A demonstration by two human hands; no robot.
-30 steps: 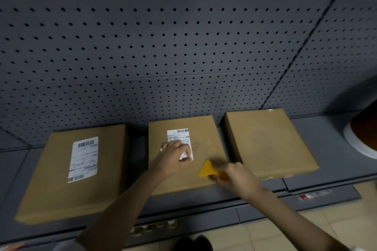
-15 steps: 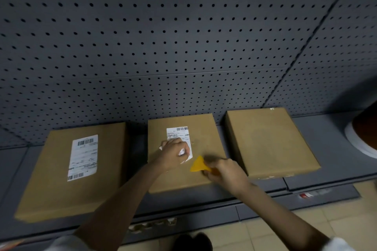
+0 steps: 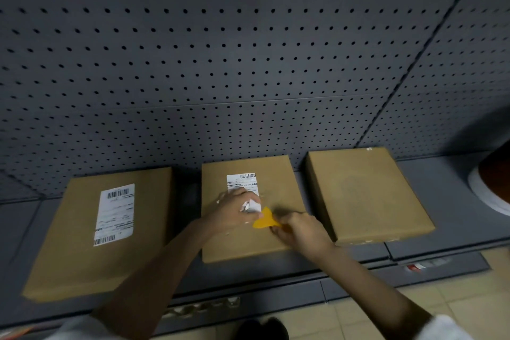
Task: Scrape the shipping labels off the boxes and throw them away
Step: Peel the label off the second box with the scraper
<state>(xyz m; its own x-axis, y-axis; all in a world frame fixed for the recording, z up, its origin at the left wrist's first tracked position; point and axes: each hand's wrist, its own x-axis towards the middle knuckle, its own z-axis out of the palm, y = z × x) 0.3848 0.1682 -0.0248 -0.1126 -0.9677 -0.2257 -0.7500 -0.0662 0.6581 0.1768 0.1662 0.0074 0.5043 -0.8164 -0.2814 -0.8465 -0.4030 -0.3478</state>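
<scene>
Head view, left hand [image 3: 234, 208] pinching barcoded label [image 3: 242, 183], print illegible, right hand [image 3: 299, 230] gripping yellow scraper [image 3: 263, 221]

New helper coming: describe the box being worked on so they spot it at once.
Three flat cardboard boxes lie in a row on the grey shelf below the pegboard wall. It is the middle box. Its white label is half lifted, while the left box has a whole label and the right box has none.

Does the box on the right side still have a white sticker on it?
No, the right box has a bare brown top, while the left box and middle box each show a white label.
</scene>
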